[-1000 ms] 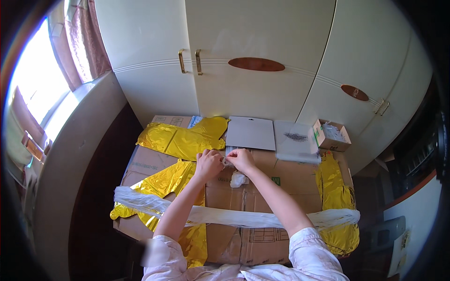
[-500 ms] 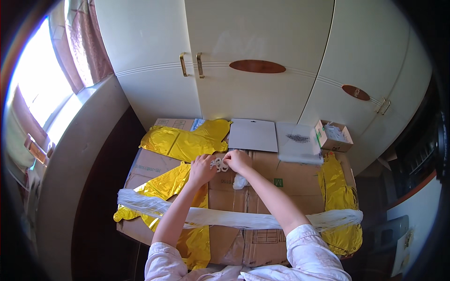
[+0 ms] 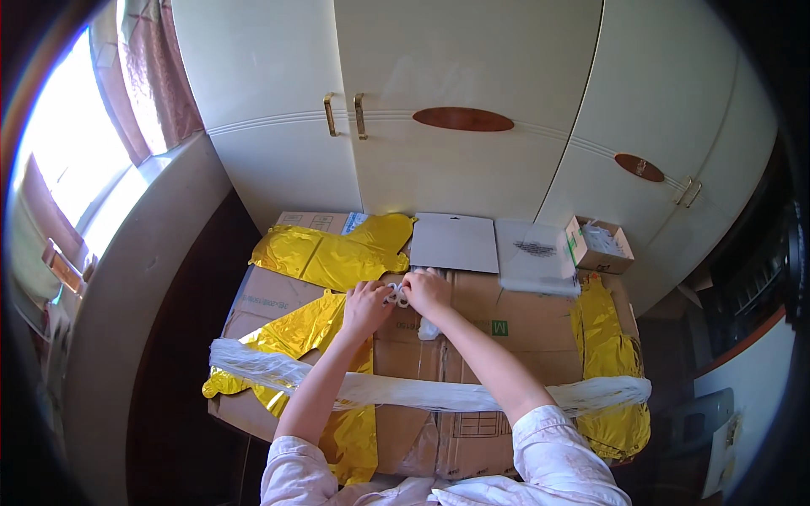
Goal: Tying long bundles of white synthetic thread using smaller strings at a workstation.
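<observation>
Over the middle of the cardboard, my left hand [image 3: 367, 305] and my right hand [image 3: 428, 291] meet at a small cluster of white rings [image 3: 395, 296]. Fingers of both hands are closed on the rings from either side, hiding part of them. A crumpled piece of clear-white plastic [image 3: 429, 330] lies just below my right hand. Under my forearms, a long bundle of thin white strands [image 3: 439, 394] stretches across from left to right. Flat gold foil balloons lie around: one [image 3: 329, 257] beyond my left hand, another [image 3: 342, 430] partly under my left forearm.
Flattened cardboard [image 3: 523, 346] covers the table. At its far side lie a grey card [image 3: 454, 243] and a clear plastic bag [image 3: 537, 263], beside a small open box [image 3: 601, 244] of white pieces. More gold foil [image 3: 606, 337] lies at right. Cream cupboard doors [image 3: 464, 59] stand behind.
My hands have drawn closer together around the white rings, covering more of them. My right hand has shifted slightly left; the other things lie as before.
</observation>
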Demonstrator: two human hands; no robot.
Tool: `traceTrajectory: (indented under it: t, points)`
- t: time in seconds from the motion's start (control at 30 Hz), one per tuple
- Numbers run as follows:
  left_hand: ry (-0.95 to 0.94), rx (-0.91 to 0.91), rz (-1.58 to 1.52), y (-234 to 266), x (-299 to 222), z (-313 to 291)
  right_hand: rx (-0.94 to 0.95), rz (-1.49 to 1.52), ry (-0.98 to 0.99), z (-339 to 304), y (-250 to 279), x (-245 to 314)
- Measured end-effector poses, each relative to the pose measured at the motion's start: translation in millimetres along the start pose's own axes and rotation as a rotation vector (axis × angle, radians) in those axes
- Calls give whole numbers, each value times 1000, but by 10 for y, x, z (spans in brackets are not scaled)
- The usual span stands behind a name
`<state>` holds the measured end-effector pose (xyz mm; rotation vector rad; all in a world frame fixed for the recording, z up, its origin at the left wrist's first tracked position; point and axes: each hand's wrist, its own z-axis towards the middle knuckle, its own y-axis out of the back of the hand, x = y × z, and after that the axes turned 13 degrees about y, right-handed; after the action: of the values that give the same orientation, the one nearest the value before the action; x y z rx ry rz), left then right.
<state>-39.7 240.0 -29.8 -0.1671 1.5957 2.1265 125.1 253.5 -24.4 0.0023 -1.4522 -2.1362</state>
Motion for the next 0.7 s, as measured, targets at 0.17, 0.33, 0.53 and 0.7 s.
traceTrajectory:
  t: [0.17, 0.33, 0.53, 0.7]
  points:
    - [11, 6, 8, -9, -27, 0, -85, -155, 91, -31, -132, -13]
    - [0, -27, -25, 70, -56, -32, -68, -132, 98, -56, 7, 34]
    - [-92, -73, -92, 509, -215, -351, -211, 88, 155, -412, 626, 243]
    - [-107, 122, -164, 891, -613, -1035, -86, 225, 273, -1303, 1180, 392]
